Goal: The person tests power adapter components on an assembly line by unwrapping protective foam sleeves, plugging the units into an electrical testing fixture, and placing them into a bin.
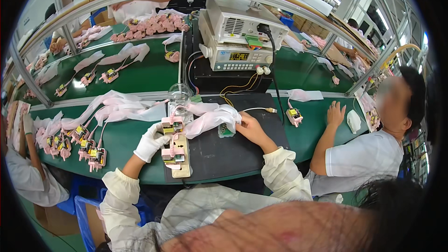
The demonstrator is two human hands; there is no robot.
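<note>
My left hand (150, 143), in a white glove, has its fingers closed on the side of a pink power adapter (171, 125) with its circuit parts showing. That adapter sits on the upper part of a cream power strip (181, 171). Lower on the same strip sits a second open pink adapter (172, 155). My bare right hand (252, 129) pinches the right end of a bundle wrapped in thin white sheet (212, 120). Beneath the bundle, close to my right fingers, lies a small green circuit board (227, 130), partly covered. A black mat (219, 158) lies under them.
Several open pink adapters (86, 148) with wrapped cables lie at the left. Stacked test instruments (242, 56) stand ahead, with a clear dome (179, 94) before them. One adapter (294, 115) lies right, near a co-worker's hand (335, 113). A white cable (259, 109) crosses the mat's far side.
</note>
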